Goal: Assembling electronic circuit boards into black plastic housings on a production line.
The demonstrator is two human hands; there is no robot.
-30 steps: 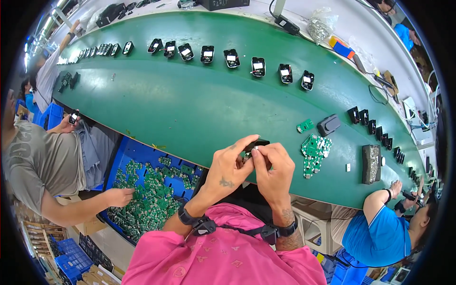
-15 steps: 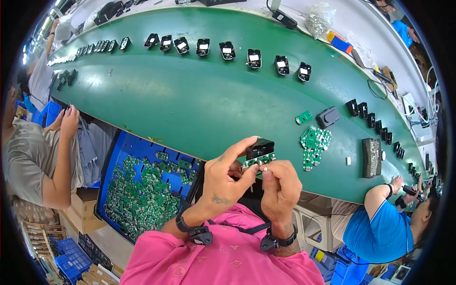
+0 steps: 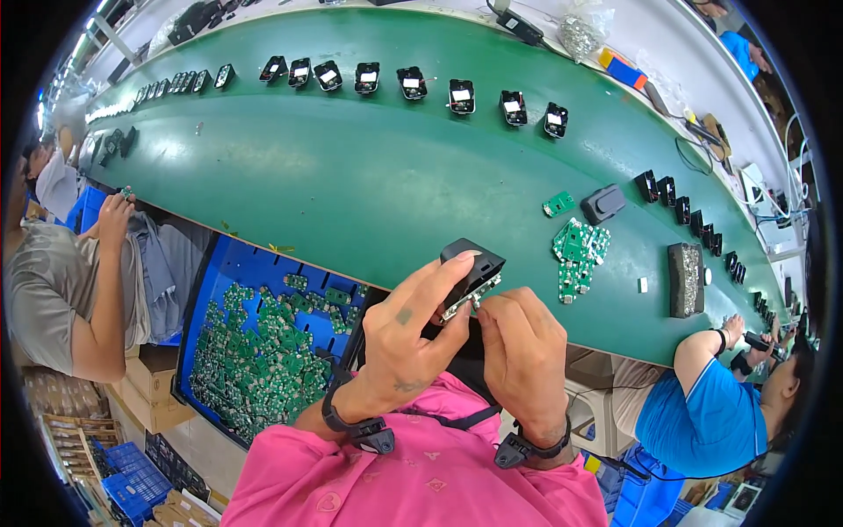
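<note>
My left hand (image 3: pixel 406 338) grips a black plastic housing (image 3: pixel 481 256) above the near table edge, fingers over its top and thumb underneath. A green circuit board (image 3: pixel 483 290) runs along the housing's lower side, its edge facing me. Thumb and fingertips of my right hand (image 3: pixel 529 356) are pinched together at the board's right end. A tiny pale part shows at those fingertips, too small to name. To the right on the table lies a pile of green circuit boards (image 3: pixel 575 263), with a single board (image 3: pixel 558 205) and a dark grey block (image 3: pixel 603 204) behind it.
Black housings (image 3: pixel 367 77) stand in rows along the green table (image 3: pixel 351 176). A blue bin (image 3: pixel 263 263) of circuit boards sits at my left. A dark block with a speckled top (image 3: pixel 686 281) lies at right. Co-workers sit on both sides, one in a blue shirt (image 3: pixel 702 422).
The housing has been tilted, showing more of its smooth outer side. My right hand has shifted slightly right and turned, its fingertips still by the board. The left-hand co-worker's hands have moved.
</note>
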